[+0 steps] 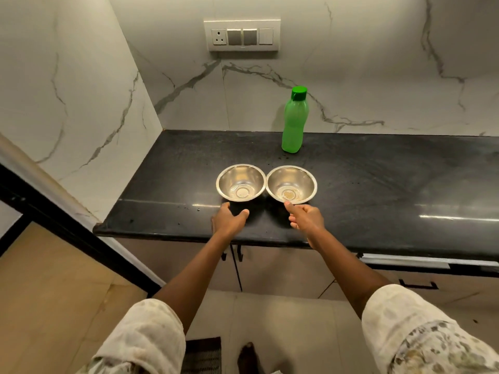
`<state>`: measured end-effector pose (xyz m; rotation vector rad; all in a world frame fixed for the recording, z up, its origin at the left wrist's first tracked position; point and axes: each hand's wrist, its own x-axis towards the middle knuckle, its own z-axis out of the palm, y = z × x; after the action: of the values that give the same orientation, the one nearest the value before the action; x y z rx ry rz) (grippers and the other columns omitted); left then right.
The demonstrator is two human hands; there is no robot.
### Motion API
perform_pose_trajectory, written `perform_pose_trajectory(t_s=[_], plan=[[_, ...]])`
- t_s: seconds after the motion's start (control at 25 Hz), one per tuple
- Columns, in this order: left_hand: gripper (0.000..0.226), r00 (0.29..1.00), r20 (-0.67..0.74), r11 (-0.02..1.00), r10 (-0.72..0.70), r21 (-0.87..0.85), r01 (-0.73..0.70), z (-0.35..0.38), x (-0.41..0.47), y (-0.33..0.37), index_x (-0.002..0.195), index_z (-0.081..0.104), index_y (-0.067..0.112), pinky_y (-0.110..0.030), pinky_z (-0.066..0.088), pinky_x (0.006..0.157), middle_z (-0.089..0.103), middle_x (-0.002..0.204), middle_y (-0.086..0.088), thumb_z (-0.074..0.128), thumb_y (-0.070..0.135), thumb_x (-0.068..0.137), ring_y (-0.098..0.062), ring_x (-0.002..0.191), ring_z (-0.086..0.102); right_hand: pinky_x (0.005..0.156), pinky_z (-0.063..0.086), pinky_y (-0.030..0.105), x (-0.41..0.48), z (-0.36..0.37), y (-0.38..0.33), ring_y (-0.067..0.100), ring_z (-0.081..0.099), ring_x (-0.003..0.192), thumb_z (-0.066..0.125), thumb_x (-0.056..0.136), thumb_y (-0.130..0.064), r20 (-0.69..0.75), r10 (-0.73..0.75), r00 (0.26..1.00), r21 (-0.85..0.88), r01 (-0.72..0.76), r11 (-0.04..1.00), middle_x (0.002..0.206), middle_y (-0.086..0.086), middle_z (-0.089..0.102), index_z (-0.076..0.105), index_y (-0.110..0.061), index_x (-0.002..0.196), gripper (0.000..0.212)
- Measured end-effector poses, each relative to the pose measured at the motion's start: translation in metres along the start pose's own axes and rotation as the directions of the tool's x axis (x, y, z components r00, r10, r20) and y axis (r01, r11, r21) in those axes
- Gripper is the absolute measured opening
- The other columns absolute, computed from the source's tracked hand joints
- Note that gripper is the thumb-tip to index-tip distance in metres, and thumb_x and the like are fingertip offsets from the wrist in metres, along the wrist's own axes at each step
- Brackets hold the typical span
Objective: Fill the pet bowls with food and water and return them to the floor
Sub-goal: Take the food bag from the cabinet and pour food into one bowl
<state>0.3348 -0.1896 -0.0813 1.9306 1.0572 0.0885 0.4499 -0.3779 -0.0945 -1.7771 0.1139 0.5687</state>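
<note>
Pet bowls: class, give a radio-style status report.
Left hand open, right hand at right bowl rim. Left bowl beside it, both unfilled. Green bottle capped, behind.

2 steel bowls sit side by side, rims touching, on the black countertop (pixel 378 184): the left bowl (pixel 240 182) and the right bowl (pixel 291 184). The left hand (pixel 229 218) curves open just before the left bowl, while the right hand's (pixel 306 217) thumb touches the right bowl's near rim. A capped green bottle (pixel 294 121) stands upright behind them near the marble wall (pixel 351 76).

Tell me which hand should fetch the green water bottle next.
Probably the right hand: the green bottle stands behind the right-hand steel bowl, on its side; the left hand would have to cross over.
</note>
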Motion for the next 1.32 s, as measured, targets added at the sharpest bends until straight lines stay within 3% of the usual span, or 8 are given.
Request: perform_pose_trajectory(t_s=[0.2,0.4,0.52,0.64,0.8,1.16,1.32], plan=[[0.071,0.986,-0.036,0.978,0.165,0.138,-0.159,-0.002,-0.045,0.023,0.152,0.047,0.012,-0.045,0.043,0.113,0.056,0.15,-0.016,0.071,0.044,0.094,-0.038,0.143,0.046,0.106,0.052,0.037,-0.031,-0.011,-0.016,0.021,0.064,0.121,0.078,0.084,-0.056,0.047,-0.203,0.978,-0.305,0.207,0.929,0.134,0.007,0.068,0.061,-0.013,0.138,0.071],[0.084,0.937,-0.099,0.91,0.335,0.291,-0.295,-0.028,-0.054,0.066,0.156,0.041,0.015,-0.05,0.047,0.112,0.051,0.153,-0.015,0.075,0.05,0.087,-0.039,0.138,0.052,0.107,0.046,0.037,-0.055,-0.018,-0.064,0.029,0.058,0.131,0.076,0.084,-0.058,0.086,-0.47,0.878,-0.436,0.457,0.775,0.141,0.008,0.064,0.056,-0.017,0.143,0.075],[0.089,0.887,-0.138,0.851,0.44,0.38,-0.363,-0.054,-0.046,0.11,0.159,0.036,0.016,-0.059,0.039,0.119,0.039,0.163,-0.018,0.077,0.049,0.087,-0.039,0.148,0.042,0.106,0.049,0.04,-0.06,-0.017,-0.11,0.032,0.06,0.13,0.077,0.083,-0.057,0.09,-0.607,0.789,-0.499,0.563,0.658,0.141,0.011,0.064,0.054,-0.017,0.146,0.077],[0.087,0.813,-0.173,0.776,0.556,0.457,-0.434,-0.084,-0.034,0.158,0.157,0.039,0.015,-0.062,0.039,0.117,0.041,0.16,-0.017,0.077,0.049,0.087,-0.039,0.144,0.046,0.101,0.051,0.039,-0.057,-0.016,-0.166,0.032,0.063,0.126,0.078,0.084,-0.052,0.081,-0.727,0.681,-0.538,0.644,0.543,0.139,0.013,0.065,0.053,-0.014,0.145,0.077],[0.088,0.702,-0.218,0.684,0.678,0.535,-0.495,-0.128,-0.024,0.223,0.158,0.037,0.015,-0.063,0.036,0.118,0.038,0.163,-0.017,0.076,0.05,0.087,-0.04,0.146,0.044,0.103,0.048,0.036,-0.054,-0.017,-0.244,0.033,0.061,0.126,0.081,0.084,-0.043,0.026,-0.84,0.543,-0.557,0.705,0.439,0.138,0.014,0.065,0.056,-0.01,0.141,0.07],[0.084,0.396,-0.248,0.455,0.884,0.653,-0.606,-0.201,-0.017,0.346,0.16,0.032,0.014,-0.062,0.023,0.125,0.028,0.168,-0.017,0.074,0.037,0.091,-0.038,0.155,0.03,0.115,0.042,0.046,-0.048,-0.014,-0.375,0.033,0.051,0.136,0.073,0.086,-0.033,0.011,-0.984,0.179,-0.687,0.716,0.122,0.145,0.012,0.057,0.051,-0.009,0.141,0.065],[0.082,0.331,-0.226,0.385,0.916,0.721,-0.576,-0.21,0.001,0.382,0.161,0.03,0.014,-0.06,0.02,0.126,0.021,0.171,-0.018,0.071,0.036,0.093,-0.038,0.157,0.024,0.12,0.035,0.05,-0.036,-0.005,-0.414,0.037,0.044,0.144,0.072,0.086,-0.029,0.007,-0.997,0.076,-0.75,0.66,0.045,0.156,0.016,0.048,0.051,-0.008,0.143,0.065]])
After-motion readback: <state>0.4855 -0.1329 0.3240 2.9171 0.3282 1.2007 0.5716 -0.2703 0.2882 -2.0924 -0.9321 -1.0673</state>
